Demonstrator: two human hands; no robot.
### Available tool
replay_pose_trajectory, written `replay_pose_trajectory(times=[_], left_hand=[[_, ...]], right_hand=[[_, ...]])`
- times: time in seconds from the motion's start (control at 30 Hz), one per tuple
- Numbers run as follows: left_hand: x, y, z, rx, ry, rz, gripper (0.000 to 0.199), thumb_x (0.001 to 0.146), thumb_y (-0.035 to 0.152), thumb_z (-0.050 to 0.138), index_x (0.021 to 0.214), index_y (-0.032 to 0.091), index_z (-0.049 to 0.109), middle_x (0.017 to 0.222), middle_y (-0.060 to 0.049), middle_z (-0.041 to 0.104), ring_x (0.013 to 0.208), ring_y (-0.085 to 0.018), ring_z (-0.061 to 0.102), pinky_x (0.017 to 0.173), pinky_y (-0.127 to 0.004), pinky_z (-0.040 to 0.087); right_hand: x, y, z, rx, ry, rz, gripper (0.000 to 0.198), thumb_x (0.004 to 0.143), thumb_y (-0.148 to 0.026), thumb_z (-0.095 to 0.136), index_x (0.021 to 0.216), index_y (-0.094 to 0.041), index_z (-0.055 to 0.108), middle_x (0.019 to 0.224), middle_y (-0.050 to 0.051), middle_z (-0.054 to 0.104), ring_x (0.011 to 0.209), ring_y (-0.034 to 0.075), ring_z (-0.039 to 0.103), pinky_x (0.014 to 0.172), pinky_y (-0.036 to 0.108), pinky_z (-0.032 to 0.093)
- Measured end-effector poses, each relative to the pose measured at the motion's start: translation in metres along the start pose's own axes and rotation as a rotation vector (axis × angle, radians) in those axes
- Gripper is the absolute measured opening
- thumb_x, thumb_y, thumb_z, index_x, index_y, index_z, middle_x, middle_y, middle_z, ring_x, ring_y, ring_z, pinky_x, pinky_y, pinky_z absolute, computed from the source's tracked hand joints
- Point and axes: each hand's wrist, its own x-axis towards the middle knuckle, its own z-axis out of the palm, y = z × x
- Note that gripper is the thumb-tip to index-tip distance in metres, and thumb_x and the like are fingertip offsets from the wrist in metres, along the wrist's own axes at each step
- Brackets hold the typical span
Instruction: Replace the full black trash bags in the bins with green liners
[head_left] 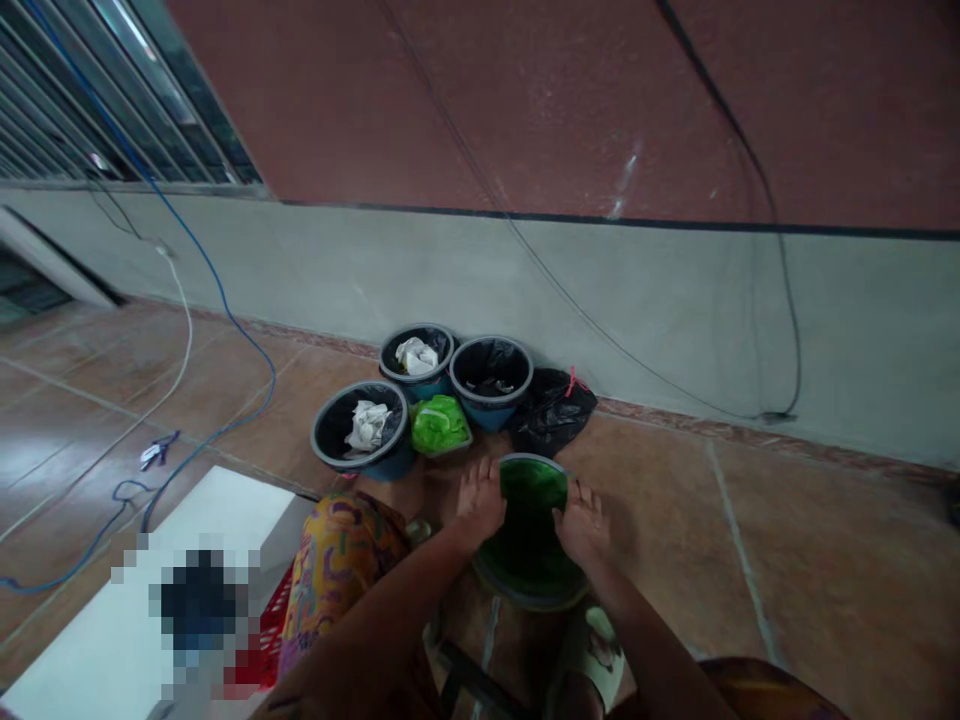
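A round bin [536, 459] with a pale rim and a shiny green inside stands on the floor between my feet. My left hand [482, 497] is over its left rim, thumb toward the inside and fingers along the outside. On the opposite side, my right hand [583, 525] holds the rim in the same way. Whether the green is a liner or the bin's own wall, I cannot tell. Just beyond it lie a tied black plastic bag [553, 412] and a bright green plastic bundle [439, 425].
Three blue bins with black liners stand near the wall: a left bin [324, 445], a back bin [431, 329] and a right bin [491, 402]. A white box [225, 500], red crate [277, 610] and blue cable [217, 290] are to the left.
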Motion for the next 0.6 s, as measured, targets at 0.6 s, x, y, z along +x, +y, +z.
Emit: replay_pose_trajectory(times=[0.6], left_hand=[[0.035,0.008,0.017,0.023,-0.161,0.034,0.087,0.072,0.017,0.055,0.149,0.009,0.015,0.156,-0.018,0.019,0.141,-0.031,0.024,0.11,-0.05,0.03]], right_hand=[[0.011,0.013,0.022,0.086,-0.066,-0.06,0.071,0.081,-0.019,0.045,0.148,-0.009,0.023,0.149,0.017,0.034,0.133,0.032,0.034,0.104,0.041,0.033]])
